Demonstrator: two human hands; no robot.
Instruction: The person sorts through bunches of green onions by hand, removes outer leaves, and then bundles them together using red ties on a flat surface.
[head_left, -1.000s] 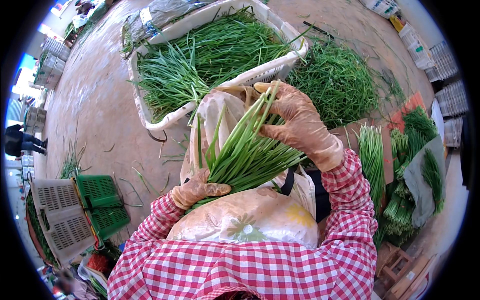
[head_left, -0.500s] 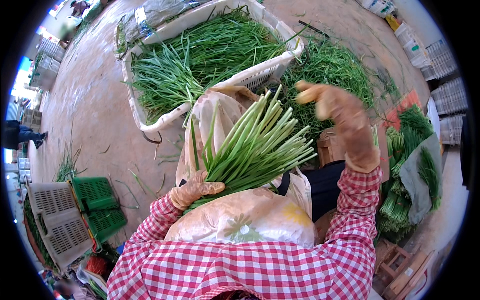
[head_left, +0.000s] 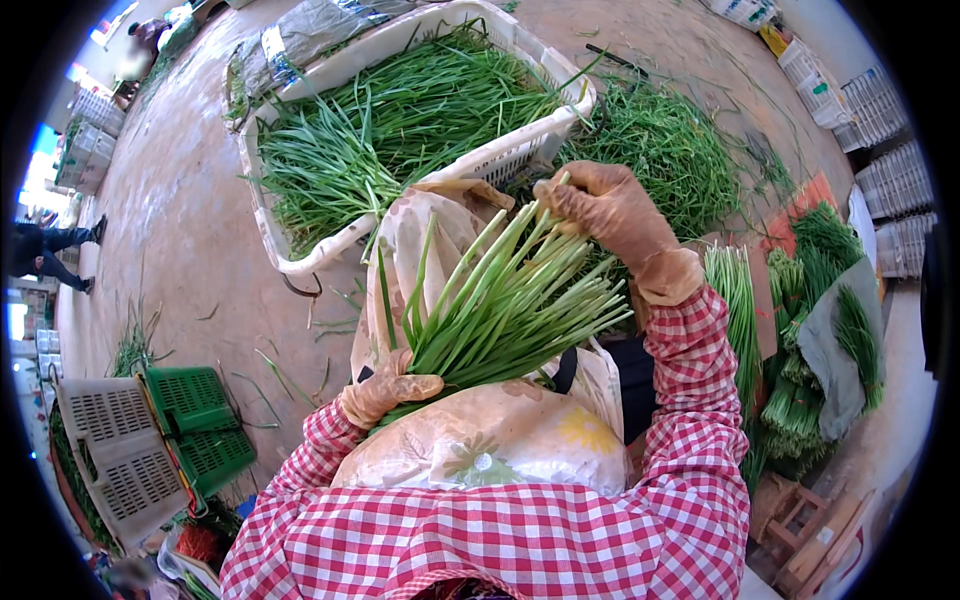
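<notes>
Across my lap, over a pale flowered apron (head_left: 470, 440), lies a fanned bunch of green chives (head_left: 500, 310), its pale stem ends pointing up and right. My left hand (head_left: 388, 390), in a stained tan glove, is closed round the leafy lower part. The gloved right hand (head_left: 615, 215) pinches a few stem ends at the top of the bunch; its fingertips are partly hidden behind the glove. Just beyond my knee stands a white plastic crate (head_left: 252, 190) full of loose chives (head_left: 420, 110).
Loose green trimmings (head_left: 665, 160) are heaped right of the crate. Tied bundles (head_left: 795, 400) lie at my right, partly under a grey-green cloth (head_left: 832, 350). On the left are a green crate (head_left: 205, 450) and a grey crate (head_left: 120, 450). Another person's legs (head_left: 65, 250) show at far left.
My right hand has come in from the right and closed on stem ends. The left hand keeps its grip. The person at far left shows further into view.
</notes>
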